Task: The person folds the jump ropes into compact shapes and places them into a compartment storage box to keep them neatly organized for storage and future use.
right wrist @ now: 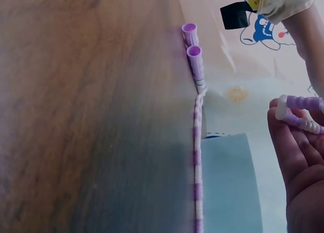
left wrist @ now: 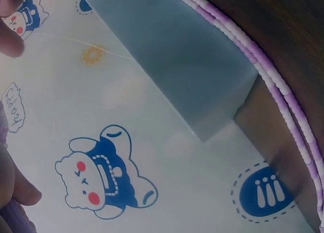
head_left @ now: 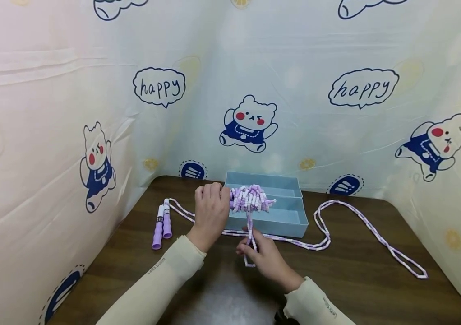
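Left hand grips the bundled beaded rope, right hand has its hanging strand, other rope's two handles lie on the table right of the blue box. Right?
One error: the two loose handles lie left of the blue box, as the head view shows. The rest holds: left hand on the bundled rope, right hand on its hanging strand.

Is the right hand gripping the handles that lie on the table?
No, in the head view the right hand holds a loop hanging from the bundled beaded rope, away from the purple handles.
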`<state>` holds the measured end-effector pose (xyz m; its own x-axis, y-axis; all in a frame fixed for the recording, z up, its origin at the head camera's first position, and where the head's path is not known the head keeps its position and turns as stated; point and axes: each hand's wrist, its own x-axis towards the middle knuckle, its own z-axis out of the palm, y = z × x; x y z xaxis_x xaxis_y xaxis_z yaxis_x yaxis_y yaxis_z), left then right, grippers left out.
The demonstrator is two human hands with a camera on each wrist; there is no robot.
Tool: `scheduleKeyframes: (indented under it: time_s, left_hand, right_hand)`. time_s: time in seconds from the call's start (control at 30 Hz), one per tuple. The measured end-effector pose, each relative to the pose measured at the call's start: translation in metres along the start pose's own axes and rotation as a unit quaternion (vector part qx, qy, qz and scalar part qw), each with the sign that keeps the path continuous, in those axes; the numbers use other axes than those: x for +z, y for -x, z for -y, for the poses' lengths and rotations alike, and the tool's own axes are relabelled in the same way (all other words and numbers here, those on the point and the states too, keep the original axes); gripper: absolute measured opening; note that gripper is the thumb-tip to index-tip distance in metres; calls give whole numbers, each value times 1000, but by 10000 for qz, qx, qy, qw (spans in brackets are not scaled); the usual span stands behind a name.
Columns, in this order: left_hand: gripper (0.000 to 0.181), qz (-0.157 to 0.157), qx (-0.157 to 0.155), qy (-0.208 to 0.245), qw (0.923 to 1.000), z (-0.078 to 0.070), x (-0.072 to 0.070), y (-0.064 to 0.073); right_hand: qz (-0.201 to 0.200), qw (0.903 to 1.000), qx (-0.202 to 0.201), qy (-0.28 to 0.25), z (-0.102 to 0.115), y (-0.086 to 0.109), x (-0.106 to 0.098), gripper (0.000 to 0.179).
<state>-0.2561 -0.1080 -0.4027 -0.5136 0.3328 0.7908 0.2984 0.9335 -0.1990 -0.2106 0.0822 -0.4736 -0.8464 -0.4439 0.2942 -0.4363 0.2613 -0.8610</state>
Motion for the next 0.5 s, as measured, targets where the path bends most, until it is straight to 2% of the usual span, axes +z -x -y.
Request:
scheduleKeyframes:
  time_s: [0.13, 0.37, 0.5]
  left_hand:
    - [19, 103, -63, -31, 9999, 1, 2, -2]
    - [23, 199, 53, -230, 9995, 1, 6, -1]
    - [20, 217, 49, -356, 9991, 4, 9, -2]
  right_hand:
    - [37, 9999, 150, 25, 4, 1, -3, 43]
    - [115, 9997, 190, 70, 14, 4, -2, 25]
    - [216, 9997, 89, 29, 18, 7, 0, 42]
